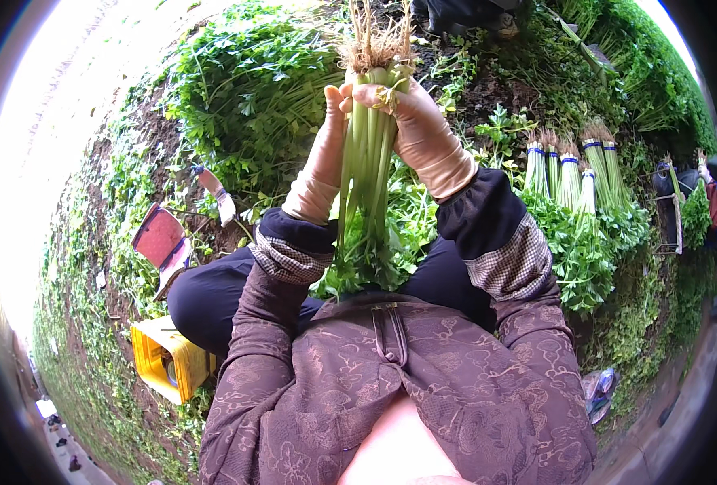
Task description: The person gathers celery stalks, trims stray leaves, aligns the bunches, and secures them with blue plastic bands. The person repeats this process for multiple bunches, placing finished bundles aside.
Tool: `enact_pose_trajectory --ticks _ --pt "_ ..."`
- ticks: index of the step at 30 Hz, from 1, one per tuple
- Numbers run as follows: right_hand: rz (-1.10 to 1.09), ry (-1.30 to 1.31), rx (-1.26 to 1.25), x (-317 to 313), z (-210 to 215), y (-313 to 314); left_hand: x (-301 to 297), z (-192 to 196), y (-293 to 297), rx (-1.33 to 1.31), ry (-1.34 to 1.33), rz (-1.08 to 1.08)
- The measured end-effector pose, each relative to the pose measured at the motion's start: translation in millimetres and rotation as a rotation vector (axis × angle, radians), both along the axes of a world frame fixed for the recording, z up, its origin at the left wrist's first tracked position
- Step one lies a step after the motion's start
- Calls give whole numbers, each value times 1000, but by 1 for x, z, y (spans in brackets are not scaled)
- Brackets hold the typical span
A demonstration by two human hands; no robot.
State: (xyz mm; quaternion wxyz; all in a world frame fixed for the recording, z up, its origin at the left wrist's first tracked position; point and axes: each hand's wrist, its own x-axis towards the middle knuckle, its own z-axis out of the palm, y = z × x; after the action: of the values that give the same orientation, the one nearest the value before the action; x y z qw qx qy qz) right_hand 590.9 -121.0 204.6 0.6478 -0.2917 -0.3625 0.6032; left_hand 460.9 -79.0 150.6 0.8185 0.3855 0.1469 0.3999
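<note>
A bunch of celery (366, 153) is held upright before me, its pale roots at the far end and its leaves hanging toward my lap. Around its left side, just below the roots, closes my left hand (326, 153) in a light glove. My right hand (425, 129), gloved as well, grips the same stalks from the right, with a small yellowish leaf by its thumb. Most fingers of both hands are hidden behind the stalks.
Several tied celery bundles (568, 178) lie to the right, roots away from me. A large leafy heap (245, 105) lies far left. At my left are a yellow plastic crate (172, 360) and a red-topped piece (161, 235). A dark object (463, 12) shows at the far edge.
</note>
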Motion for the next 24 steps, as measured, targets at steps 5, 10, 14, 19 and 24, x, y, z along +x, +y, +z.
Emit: enact_pose_trajectory --ticks 5,10,14,19,24 --pt "-142 -79 13 -2 -9 5 3 -2 -5 -113 -3 -34" --pt "-274 -272 104 -4 -10 8 5 -5 -10 -22 167 48" --pt "-570 -650 161 -3 -10 10 9 0 -20 232 236 175" --pt "-198 -182 200 3 -7 10 1 17 -26 522 270 206" --pt "133 -171 159 19 9 5 -26 39 -16 554 550 84"
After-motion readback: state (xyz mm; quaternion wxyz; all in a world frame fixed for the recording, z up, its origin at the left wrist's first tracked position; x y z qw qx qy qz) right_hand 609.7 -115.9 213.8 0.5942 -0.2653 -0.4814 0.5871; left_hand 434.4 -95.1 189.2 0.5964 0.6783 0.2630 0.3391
